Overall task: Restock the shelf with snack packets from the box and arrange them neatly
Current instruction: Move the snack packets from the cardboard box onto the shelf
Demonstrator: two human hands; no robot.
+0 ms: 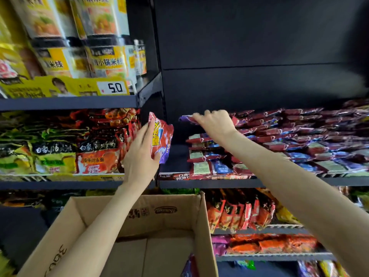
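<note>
left hand point(139, 156): grip curled round a red snack packet point(161, 136), held upright in the gap left of the stack.
box point(79, 216): open, below both arms; one packet edge shows at its bottom right, the rest of the inside looks bare.
right hand point(216, 121): fingers pinch the top packet point(186, 118) of the stack point(259, 140), at its left front corner.
shelf point(199, 182): stack sits right of the gap, many layers high.
risk: lifting or tugging that corner could slide the slippery upper layers forward off the shelf.
risk: the held packet, gripped by one edge, may slip.

Cardboard box point(127, 226) sits below the stacked packets point(279, 144) on shelf point(199, 183).
</note>
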